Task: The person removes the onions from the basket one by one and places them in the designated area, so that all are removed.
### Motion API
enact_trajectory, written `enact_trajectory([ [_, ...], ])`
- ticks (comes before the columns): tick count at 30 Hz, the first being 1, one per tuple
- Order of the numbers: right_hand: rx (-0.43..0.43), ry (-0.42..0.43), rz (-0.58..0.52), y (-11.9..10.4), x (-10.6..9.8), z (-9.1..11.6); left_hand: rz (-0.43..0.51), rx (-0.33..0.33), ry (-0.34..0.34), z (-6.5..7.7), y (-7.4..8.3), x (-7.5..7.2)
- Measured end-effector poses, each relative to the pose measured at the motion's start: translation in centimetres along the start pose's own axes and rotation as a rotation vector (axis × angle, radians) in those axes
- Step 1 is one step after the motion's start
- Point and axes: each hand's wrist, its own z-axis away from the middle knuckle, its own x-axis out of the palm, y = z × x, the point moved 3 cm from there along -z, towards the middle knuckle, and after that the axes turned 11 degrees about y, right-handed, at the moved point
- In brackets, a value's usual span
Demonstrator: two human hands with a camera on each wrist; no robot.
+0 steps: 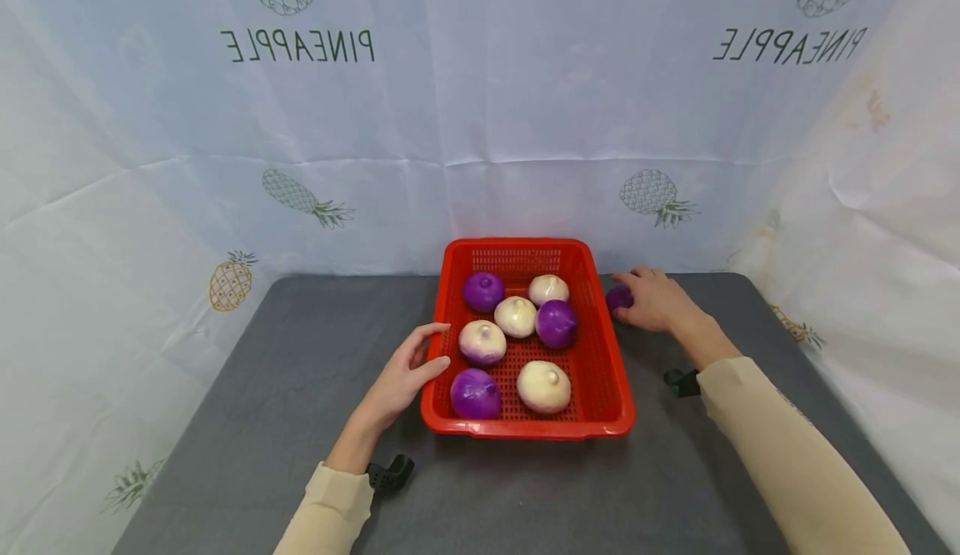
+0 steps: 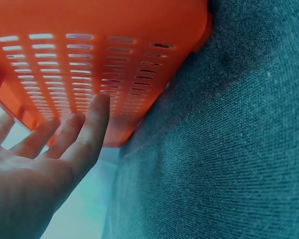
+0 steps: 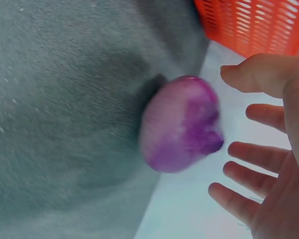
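A purple turnip [image 3: 182, 127] lies on the grey table just right of the red basket [image 1: 528, 430]. My right hand [image 1: 654, 301] hovers over it with fingers spread, partly covering it from above. In the right wrist view a gap shows between those fingertips and the turnip. At the basket's left side is my left hand [image 1: 405, 372], thumb and fingers loosely bent, tips right at the rim. Its palm is bare in the left wrist view. Inside the basket sit three purple turnips, one of them nearest the front left [image 1: 476, 394], and several cream ones, including a large cream turnip [image 1: 543, 387].
The basket stands toward the back of the dark grey table [image 1: 300, 422]. Behind it hangs a pale cloth [image 1: 525, 113] printed with pineapples, which also flanks both sides. Dark straps with small devices [image 1: 390, 473] circle the wrists.
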Motion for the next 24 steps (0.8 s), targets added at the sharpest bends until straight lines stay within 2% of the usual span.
enact_trajectory([
  [5, -0.019, 0.02, -0.017, -0.6, -1.7, 0.4, 0.006, 0.005, -0.003, 0.1, 0.2, 0.1],
  [13, -0.049, 0.097, -0.036, -2.1, -4.1, 1.0, 0.004, 0.017, -0.004, 0.0, 0.4, 0.0],
  [20, -0.05, 0.144, -0.066, -3.9, -5.6, 1.7, 0.002, -0.001, -0.004, 0.0, 0.4, 0.1],
  [24, -0.099, 0.179, -0.103, -5.3, -6.5, 2.5, 0.006, -0.003, -0.004, 0.1, 0.3, 0.1],
])
